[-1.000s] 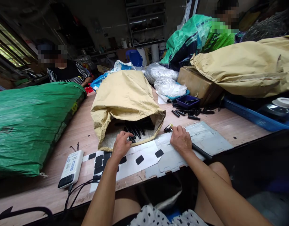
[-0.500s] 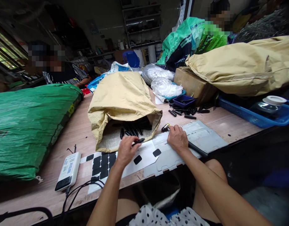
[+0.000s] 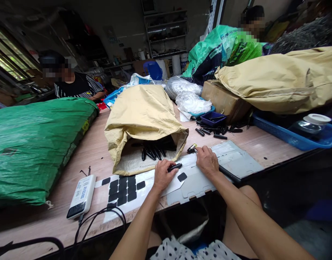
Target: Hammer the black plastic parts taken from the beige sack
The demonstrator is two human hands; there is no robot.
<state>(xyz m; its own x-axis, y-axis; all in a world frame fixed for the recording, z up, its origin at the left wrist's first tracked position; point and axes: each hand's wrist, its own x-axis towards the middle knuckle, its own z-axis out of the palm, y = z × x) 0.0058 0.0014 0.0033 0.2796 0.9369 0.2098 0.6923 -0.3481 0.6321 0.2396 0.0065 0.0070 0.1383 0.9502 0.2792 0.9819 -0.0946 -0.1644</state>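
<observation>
My left hand [image 3: 162,176] is closed on a slim black tube-like piece [image 3: 177,166], which points right over the left edge of a grey board [image 3: 240,159]. My right hand [image 3: 207,161] wraps round the handle of a hammer [image 3: 192,147]; its metal head shows beyond the fingers, and the black handle runs back under the wrist. Beneath the left hand lies a white sheet [image 3: 148,200], with black rounded squares [image 3: 122,189] on its left part. Just behind, an open tan sack [image 3: 141,112] shows several similar black pieces [image 3: 152,151] in its mouth.
A bulging green sack [image 3: 38,148] and a white power bank [image 3: 81,196] with cables lie left. Loose black pieces [image 3: 220,137], a purple tray [image 3: 212,118] and a cardboard box [image 3: 222,101] are back right, near a blue tray [image 3: 282,133]. Two people sit across the table.
My left hand has moved right along the sheet with the black piece, nearer the hammer. My right hand keeps its grip on the hammer. The view has shifted slightly.
</observation>
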